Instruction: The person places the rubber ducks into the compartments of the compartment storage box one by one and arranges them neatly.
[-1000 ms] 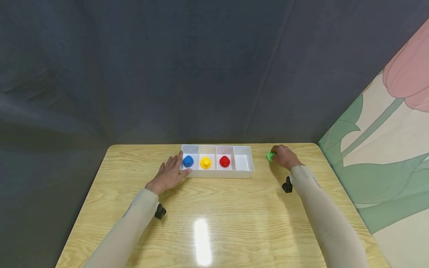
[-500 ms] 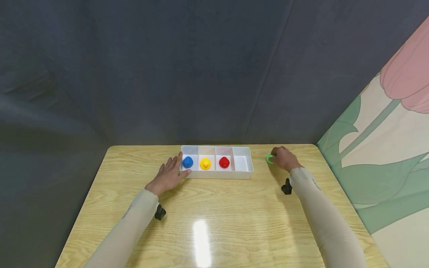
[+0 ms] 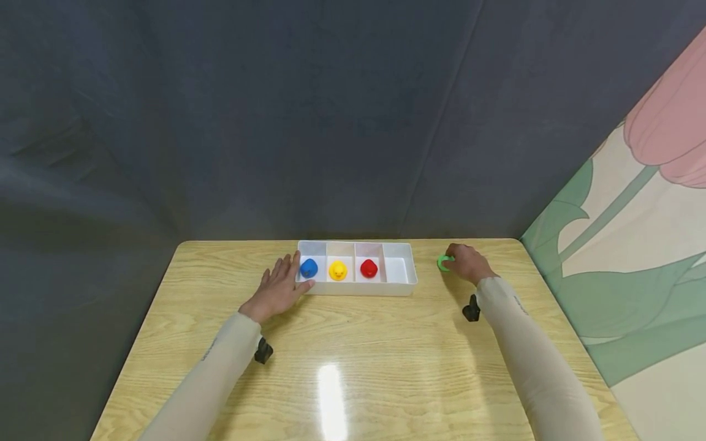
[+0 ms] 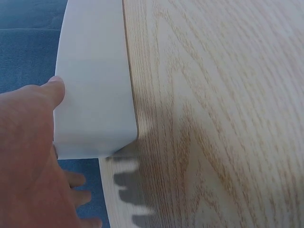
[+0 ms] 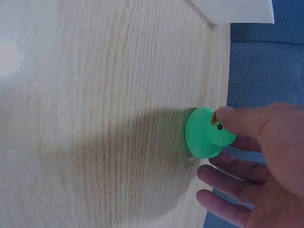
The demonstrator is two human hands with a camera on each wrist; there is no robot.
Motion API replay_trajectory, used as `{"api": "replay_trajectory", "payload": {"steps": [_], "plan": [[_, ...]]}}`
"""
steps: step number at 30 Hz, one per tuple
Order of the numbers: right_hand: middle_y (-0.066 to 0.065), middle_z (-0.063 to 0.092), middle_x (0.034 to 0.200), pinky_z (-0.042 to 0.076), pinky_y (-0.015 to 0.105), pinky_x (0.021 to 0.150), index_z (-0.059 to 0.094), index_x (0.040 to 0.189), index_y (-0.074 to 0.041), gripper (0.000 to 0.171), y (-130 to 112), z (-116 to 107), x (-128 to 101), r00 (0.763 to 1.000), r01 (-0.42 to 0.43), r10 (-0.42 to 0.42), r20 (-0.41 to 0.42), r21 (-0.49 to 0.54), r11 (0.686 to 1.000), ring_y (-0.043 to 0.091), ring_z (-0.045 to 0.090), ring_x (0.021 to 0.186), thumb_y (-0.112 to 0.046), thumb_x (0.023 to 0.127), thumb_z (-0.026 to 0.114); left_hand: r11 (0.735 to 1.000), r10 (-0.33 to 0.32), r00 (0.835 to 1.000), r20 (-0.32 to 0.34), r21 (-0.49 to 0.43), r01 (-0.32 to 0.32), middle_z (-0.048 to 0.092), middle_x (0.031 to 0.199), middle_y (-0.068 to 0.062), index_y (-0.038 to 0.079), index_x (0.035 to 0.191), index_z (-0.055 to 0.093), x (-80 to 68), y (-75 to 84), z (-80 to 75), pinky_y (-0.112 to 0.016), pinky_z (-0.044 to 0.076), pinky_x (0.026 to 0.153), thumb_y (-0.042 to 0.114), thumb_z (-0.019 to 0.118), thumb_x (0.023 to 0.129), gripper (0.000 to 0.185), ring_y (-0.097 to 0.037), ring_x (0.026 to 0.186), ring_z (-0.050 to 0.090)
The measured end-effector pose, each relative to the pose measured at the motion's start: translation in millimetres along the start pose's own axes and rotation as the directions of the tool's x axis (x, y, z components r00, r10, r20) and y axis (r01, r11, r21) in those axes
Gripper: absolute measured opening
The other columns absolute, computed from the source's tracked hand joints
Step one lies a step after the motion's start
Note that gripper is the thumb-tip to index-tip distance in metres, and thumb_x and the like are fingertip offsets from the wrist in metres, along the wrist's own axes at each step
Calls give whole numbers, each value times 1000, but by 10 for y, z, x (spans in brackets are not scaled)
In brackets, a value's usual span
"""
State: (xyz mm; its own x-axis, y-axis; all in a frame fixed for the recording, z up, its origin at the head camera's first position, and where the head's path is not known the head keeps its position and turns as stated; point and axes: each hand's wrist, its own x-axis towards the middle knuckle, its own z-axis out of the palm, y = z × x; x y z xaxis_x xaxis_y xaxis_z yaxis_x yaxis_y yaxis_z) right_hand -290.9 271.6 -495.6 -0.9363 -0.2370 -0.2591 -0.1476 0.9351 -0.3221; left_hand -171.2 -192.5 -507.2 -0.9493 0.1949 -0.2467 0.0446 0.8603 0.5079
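Note:
A white four-compartment tray sits at the table's far middle. It holds a blue duck, a yellow duck and a red duck, one per compartment; the rightmost compartment is bare. My left hand lies flat on the table, fingers straight, thumb against the tray's wall. To the right of the tray, a green duck stands on the table. My right hand holds the green duck, thumb on its head and fingers curled beside it.
The wooden table ends close behind the tray and the green duck. A dark curtain hangs behind, and a painted flower panel stands along the right side. Black wrist-camera mounts hang under both forearms.
The right hand has shifted very slightly on the green duck. The left hand, the tray and its ducks stay where they were.

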Motion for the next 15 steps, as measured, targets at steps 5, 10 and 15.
{"api": "replay_trajectory", "payload": {"steps": [5,10,15], "plan": [[26,63,126,51,58,90,58,126,2,41,10,-11,-19,1000,8,-8,-11,-8,1000,44,62,112,-29,100,56,1000,5,1000,-3,7,-5,-16,167,-11,20,159,-14,-8,-2,2,-62,-3,124,64,34,100,87,-37,157,-7],[26,62,127,51,59,90,59,124,2,39,-11,-60,-54,999,29,-30,-38,-18,999,45,62,112,-28,100,56,1000,1,1000,-3,17,-1,-16,167,-11,21,158,-15,-13,-11,9,-62,-2,124,65,33,100,87,-37,156,-7],[26,61,130,50,61,92,60,126,3,41,-46,-136,-95,997,33,-35,-72,-27,999,46,60,115,-28,100,57,1000,-3,1000,-2,26,3,-16,167,-11,21,158,-15,-7,-1,1,-62,-2,125,66,32,100,88,-37,156,-6]]}}
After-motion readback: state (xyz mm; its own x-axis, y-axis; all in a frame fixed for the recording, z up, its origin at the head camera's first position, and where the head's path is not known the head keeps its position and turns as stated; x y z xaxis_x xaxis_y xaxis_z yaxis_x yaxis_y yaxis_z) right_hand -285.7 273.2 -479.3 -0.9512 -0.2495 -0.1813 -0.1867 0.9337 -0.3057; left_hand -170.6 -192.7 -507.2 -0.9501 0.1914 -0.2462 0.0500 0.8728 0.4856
